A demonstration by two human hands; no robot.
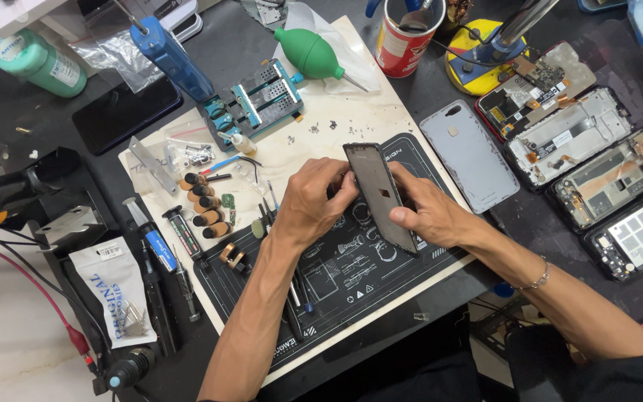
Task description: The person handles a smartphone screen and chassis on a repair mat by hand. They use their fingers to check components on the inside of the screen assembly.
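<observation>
Dark phone frame [379, 195] held tilted on edge above the black repair mat [351, 283], long side running from upper left to lower right, small opening near its middle. Left hand [314, 199] grips its left edge, fingers curled tight onto the upper part of the frame, thumb side toward the camera. Right hand [429, 212] clamps the lower right part, thumb [403, 217] pressed on the near face, other fingers behind it and mostly hidden. Both hands closed on the frame, no gap visible.

Mat sits on a pale board [381, 119], white line diagrams printed on the mat. Just right of the frame, a grey phone back cover [470, 152] lies flat, half on the board. Further right, a row of opened phones [597, 164] with boards exposed, on the dark table.

Packages and labels: white flat pouch [115, 290] with blue lettering, lower left, small metal parts showing at its bottom. Green bottle [37, 61] with a pale label, top left, lying at an angle. Red can [407, 33] with white label patch, top centre, tools standing in it. Small blue-labelled syringe tube [159, 246] left of the mat. Clear bag [191, 155] with small parts near the board's left edge.

Green rubber blower [312, 53] above the blue-grey clamp fixture [258, 100]. Row of brown-tipped screwdriver bits [206, 205] left of the left hand.
</observation>
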